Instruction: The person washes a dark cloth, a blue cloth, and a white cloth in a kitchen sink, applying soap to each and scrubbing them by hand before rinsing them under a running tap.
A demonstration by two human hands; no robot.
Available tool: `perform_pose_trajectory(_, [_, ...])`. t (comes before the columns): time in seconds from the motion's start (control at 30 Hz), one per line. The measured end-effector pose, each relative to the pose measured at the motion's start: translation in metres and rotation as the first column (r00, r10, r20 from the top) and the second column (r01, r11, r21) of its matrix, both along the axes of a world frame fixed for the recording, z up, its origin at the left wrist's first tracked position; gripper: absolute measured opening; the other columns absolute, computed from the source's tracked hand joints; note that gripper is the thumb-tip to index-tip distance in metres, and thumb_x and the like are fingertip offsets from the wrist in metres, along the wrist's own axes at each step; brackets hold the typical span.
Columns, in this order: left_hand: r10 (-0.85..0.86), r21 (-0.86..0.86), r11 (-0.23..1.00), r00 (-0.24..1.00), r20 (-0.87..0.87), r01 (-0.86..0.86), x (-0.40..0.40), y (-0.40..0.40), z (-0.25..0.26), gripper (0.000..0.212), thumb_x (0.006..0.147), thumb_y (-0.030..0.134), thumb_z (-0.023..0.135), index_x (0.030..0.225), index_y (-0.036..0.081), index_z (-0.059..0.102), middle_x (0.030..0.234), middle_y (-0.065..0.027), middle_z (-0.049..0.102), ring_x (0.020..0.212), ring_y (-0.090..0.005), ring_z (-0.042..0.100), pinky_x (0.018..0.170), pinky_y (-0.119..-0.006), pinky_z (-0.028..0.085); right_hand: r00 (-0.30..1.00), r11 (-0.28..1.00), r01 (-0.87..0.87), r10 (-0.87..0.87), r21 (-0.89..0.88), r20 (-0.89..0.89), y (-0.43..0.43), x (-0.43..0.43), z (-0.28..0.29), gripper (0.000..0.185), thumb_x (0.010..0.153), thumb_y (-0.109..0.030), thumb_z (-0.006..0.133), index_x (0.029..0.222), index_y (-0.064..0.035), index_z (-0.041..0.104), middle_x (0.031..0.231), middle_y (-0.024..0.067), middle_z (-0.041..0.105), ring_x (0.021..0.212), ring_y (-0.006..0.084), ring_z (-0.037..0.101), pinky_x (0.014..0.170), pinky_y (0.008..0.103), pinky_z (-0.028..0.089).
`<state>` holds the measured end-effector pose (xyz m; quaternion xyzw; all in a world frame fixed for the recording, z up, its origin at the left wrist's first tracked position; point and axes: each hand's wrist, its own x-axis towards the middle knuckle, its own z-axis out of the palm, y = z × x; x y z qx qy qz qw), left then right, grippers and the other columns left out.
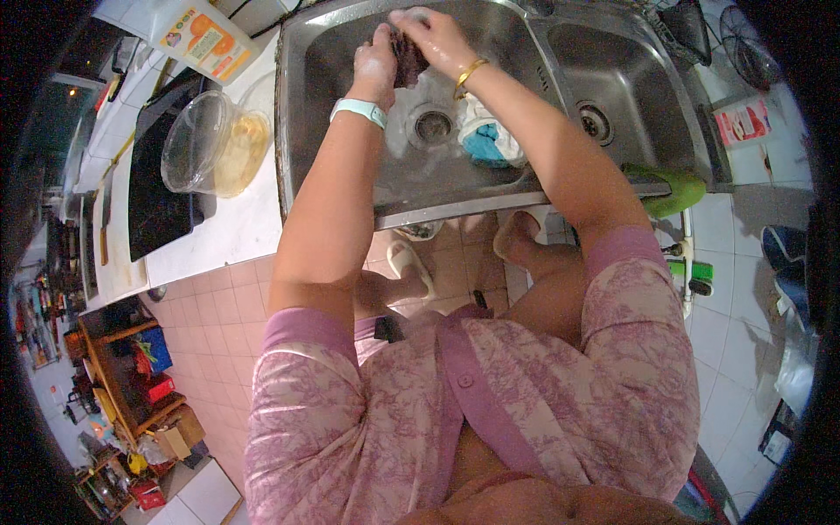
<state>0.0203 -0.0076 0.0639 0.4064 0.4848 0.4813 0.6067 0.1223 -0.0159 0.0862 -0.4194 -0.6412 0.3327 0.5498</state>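
Over the large stainless steel sink basin (335,157), a dark, purplish-brown wet cloth (409,62) is held between my two hands. My left hand (375,69), with suds on its skin and a pale mint band at the wrist, grips the cloth's left side. From above and to the right, my right hand (436,41) closes on its upper part; this hand is wet and sudsy too, with a gold bangle at the wrist. Below the cloth lies the metal drain (433,125). A bunched white and blue cloth (489,138) rests beside the drain, partly hidden by my right forearm.
A smaller basin (607,72) adjoins on the right, with a green item (679,190) at its front rim. On the left counter (223,230) stand a clear plastic tub (216,144) and a large jug (203,39) with an orange-fruit label. A black hob (161,177) lies further left.
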Motion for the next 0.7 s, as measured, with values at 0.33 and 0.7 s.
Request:
perform_pose_trajectory(0.33, [-0.236,0.114,0.950,0.907,-0.348,0.291,-0.009,0.002,0.005,0.048,0.075,0.037,0.050,0.094,-0.007,0.053,0.088,-0.0128,0.056,0.078,-0.0203,0.053,0.072,-0.027,0.039,0.971,0.968,-0.190,0.161,-0.164,-0.175,0.020,0.044,-0.007,0.021,0.078,-0.018,0.049,0.088,-0.0011,0.054,0.082,0.0020,0.053,0.079,0.0091,0.047,0.072,0.0207,0.035])
perform_pose_trajectory(0.7, [-0.257,0.246,0.808,0.696,-0.670,0.535,-0.002,-0.024,0.032,0.043,0.073,0.036,0.052,0.092,-0.002,0.054,0.083,-0.0113,0.058,0.080,-0.0191,0.053,0.075,-0.028,0.037,0.954,0.983,-0.152,0.120,-0.100,-0.274,0.008,0.038,0.010,0.020,0.077,-0.018,0.051,0.085,-0.0006,0.055,0.076,0.0013,0.052,0.073,0.0084,0.047,0.067,0.0209,0.036])
